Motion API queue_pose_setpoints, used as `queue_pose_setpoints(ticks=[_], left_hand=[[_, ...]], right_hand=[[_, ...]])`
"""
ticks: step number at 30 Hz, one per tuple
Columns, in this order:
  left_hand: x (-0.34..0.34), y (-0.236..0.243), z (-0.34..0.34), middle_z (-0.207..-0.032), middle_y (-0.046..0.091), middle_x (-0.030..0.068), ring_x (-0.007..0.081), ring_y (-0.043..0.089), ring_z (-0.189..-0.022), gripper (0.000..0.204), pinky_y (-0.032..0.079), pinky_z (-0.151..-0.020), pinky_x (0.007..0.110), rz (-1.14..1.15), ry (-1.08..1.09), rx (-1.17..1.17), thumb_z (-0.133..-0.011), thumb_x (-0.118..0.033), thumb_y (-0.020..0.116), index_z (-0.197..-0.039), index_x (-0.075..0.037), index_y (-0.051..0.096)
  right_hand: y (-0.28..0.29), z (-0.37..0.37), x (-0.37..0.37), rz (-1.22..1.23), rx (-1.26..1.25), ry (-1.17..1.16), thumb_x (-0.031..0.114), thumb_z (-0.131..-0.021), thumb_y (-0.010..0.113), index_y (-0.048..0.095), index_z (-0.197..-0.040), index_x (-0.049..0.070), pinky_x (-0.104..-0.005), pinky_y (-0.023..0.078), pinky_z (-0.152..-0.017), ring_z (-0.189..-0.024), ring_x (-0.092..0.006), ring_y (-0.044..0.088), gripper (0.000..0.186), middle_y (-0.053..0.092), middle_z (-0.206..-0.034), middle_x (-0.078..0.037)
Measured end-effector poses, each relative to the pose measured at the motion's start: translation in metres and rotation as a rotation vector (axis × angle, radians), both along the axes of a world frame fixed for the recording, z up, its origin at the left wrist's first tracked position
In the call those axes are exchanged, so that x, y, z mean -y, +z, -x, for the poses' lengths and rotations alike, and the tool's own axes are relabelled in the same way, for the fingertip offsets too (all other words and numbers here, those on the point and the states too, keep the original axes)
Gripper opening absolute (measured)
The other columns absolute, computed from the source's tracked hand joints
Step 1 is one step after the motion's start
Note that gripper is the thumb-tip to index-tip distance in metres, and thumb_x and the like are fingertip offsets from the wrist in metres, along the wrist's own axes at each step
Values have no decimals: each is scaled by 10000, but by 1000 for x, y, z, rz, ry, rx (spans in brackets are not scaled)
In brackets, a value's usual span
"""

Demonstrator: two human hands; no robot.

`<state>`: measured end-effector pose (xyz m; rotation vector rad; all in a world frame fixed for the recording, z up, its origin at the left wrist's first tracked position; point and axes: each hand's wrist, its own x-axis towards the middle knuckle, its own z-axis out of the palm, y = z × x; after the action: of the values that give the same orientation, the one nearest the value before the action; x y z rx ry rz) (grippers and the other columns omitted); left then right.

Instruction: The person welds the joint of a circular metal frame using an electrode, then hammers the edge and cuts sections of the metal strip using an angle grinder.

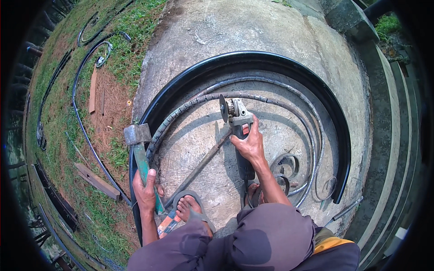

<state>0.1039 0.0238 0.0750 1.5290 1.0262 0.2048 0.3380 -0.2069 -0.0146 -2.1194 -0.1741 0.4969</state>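
My left hand (143, 189) is closed round the green handle of a hammer (141, 158), whose blocky grey head points away from me. In my right hand (251, 147) is an angle grinder (240, 119). The grinder's thin disc faces left, and its black body hangs down toward my foot. Just beyond the disc curves a hose (199, 100) with a row of cuts across its left part. A large black curved strip (253, 56) arches around it, and the hammer head overlaps that strip's left side. Whether the disc is spinning, I cannot tell.
A long bar (199, 169) lies aslant on the concrete (221, 27) between my hands. Cut rings (289, 165) lie right of the grinder. My sandalled foot (190, 207) is near the bar. Planks (97, 180) and black hoses (77, 90) lie on the grass at left.
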Motion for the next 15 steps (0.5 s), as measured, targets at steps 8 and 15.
queue_pose_setpoints(ticks=[8, 15], left_hand=[[0, -25, 13, -727, 503, 45, 132, 531, -427, 367, 410, -378, 274, 71, 76, 26, -1009, -381, 596, -958, -24, 527], [9, -10, 2, -653, 532, 42, 142, 548, -432, 352, 416, -406, 296, -237, -125, -185, -999, -341, 623, -969, 0, 539]], right_hand=[[5, 0, -12, -37, -4, -3, 238, -733, 765, 187, -1534, 19, -444, 555, -920, -965, -415, 724, 1012, 722, -1060, -249], [1, 3, -11, -9, -37, -24, 237, -739, 760, 169, -1544, 0, -443, 560, -921, -976, -416, 723, 1027, 714, -1073, -273]])
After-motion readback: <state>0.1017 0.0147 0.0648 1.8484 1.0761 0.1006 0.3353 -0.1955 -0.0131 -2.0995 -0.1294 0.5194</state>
